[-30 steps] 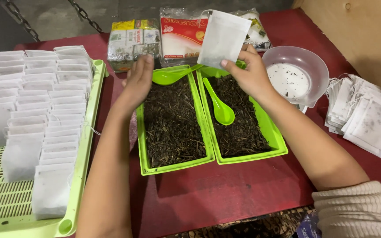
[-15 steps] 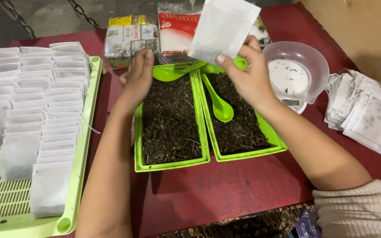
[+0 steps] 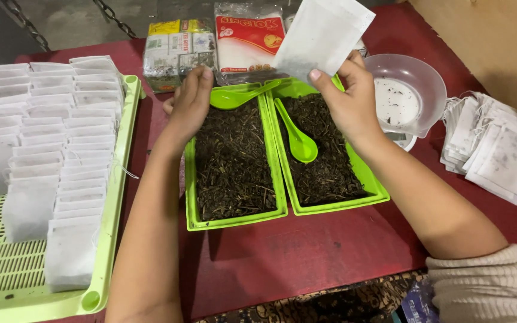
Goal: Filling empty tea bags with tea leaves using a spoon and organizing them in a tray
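Observation:
Two green trays of dark loose tea leaves sit side by side, the left tray (image 3: 189, 197) and the right tray (image 3: 371, 185). My right hand (image 3: 348, 101) pinches a white paper filter bag (image 3: 321, 36), lifted above the right tray's far end. My left hand (image 3: 189, 101) rests on the far end of the left tray, its fingers on the handle of a green spoon (image 3: 240, 94) lying across it. A second green spoon (image 3: 297, 140) lies in the right tray's leaves.
A green slatted tray (image 3: 112, 209) on the left holds several rows of filled white bags (image 3: 43, 137). A clear bowl (image 3: 429, 90) sits on a scale at right, beside a pile of white bags (image 3: 492, 149). Packaged goods (image 3: 178, 51) stand at the back of the red table (image 3: 306, 251).
My right hand has lifted the white bag higher and slightly to the right. My left hand has stayed at the left tray's far end by the spoon handle.

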